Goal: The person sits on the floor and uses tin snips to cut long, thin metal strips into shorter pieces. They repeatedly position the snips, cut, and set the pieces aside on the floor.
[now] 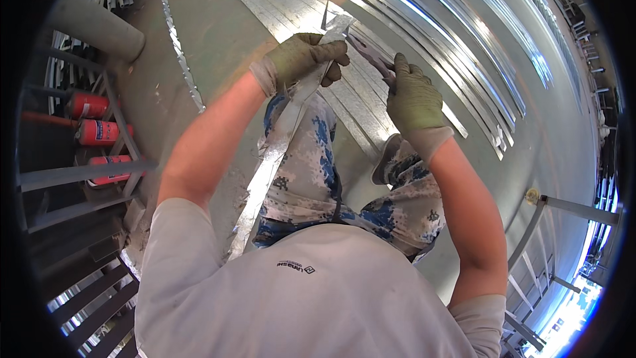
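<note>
**Two hands, one shiny strip, one dark cutter**

The green-gloved left hand (301,61) is closed around a long, flat, silver metal strip (281,134), near its top end. The strip slants down past the left leg. The green-gloved right hand (415,98) grips a dark metal hand tool (372,57) that looks like snips. Its tip is at the strip's top end; I cannot tell if its jaws are open.

This looks like a cutting step. To do it well, hold the strip firmly, line the snips up straight and squeeze slowly. The left fingers should stay away from the blades, because thin metal edges can be sharp.

Now count: two hands, one held strip, one tool, three red cylinders (105,132) and one jagged silver strip (173,38) on the floor. The flat silver strips (361,103) ahead are too many to count surely.
</note>
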